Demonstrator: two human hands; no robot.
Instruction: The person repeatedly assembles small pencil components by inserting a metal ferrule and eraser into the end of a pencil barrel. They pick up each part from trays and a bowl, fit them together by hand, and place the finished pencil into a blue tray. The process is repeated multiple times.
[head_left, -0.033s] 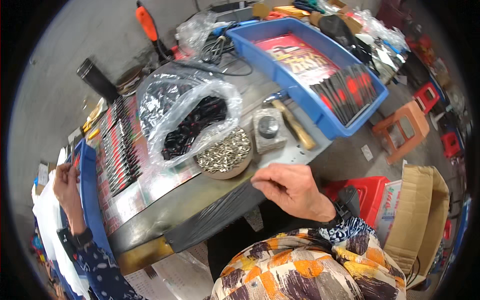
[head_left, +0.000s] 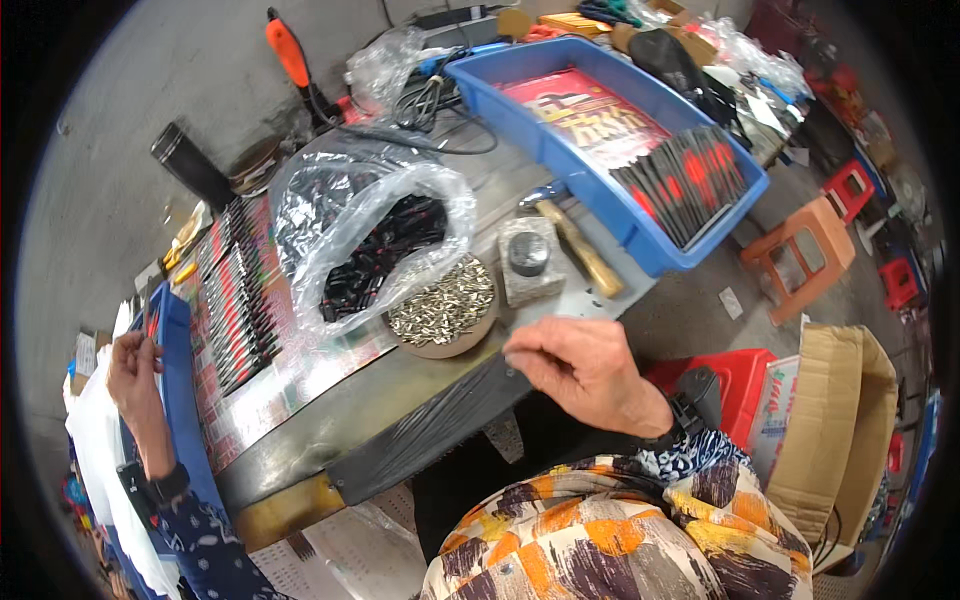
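Observation:
My left hand (head_left: 137,378) is raised over the near left edge of a blue bin (head_left: 185,385), its fingers pinched together. Something thin and dark shows by its fingertips, too small to name. In front of the table's near edge hovers my right hand (head_left: 585,375), closed with thumb and fingertips together; whatever they hold is hidden. Closest to it are a round bowl (head_left: 440,350) heaped with small metal pins (head_left: 445,305) and a grey block (head_left: 527,280) topped by a round metal piece (head_left: 528,253). A wooden-handled hammer (head_left: 582,250) lies beside the block.
Behind the bowl sits a clear plastic bag (head_left: 300,215) of black-and-red parts (head_left: 385,255). Rows of slim black-and-red pieces (head_left: 235,300) lie at left. A blue tray (head_left: 655,258) at back right holds more. A cardboard box (head_left: 830,430) and orange stool (head_left: 800,255) stand right.
The whole scene has shifted slightly to the left in view. Both hands keep nearly the same places and closed shapes; the left fingers have dipped a little.

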